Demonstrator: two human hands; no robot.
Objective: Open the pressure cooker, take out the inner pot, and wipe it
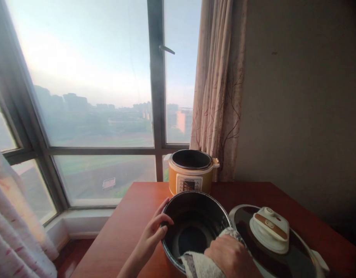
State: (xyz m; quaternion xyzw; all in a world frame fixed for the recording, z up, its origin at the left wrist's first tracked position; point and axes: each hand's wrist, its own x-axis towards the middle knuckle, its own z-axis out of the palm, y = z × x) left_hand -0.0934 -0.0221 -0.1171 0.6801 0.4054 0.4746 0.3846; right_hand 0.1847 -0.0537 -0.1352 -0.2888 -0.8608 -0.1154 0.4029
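Note:
A dark inner pot [192, 220] stands on the red-brown table [131, 227] right in front of me. My left hand [153, 231] grips its left rim, fingers curled over the edge. At the pot's near right rim, my right hand [228, 256] is closed on a pale patterned cloth [199, 266], pressing it against the rim. Behind the pot sits an orange pressure cooker body [191, 175], open at the top. Its lid [275, 235], dark with a cream handle, lies on the table to the right.
A large window [102, 96] fills the view beyond the table's far left edge. A patterned curtain [220, 88] hangs behind the cooker. A plain wall [305, 96] runs along the table's right side. Another curtain [12, 224] hangs at the lower left.

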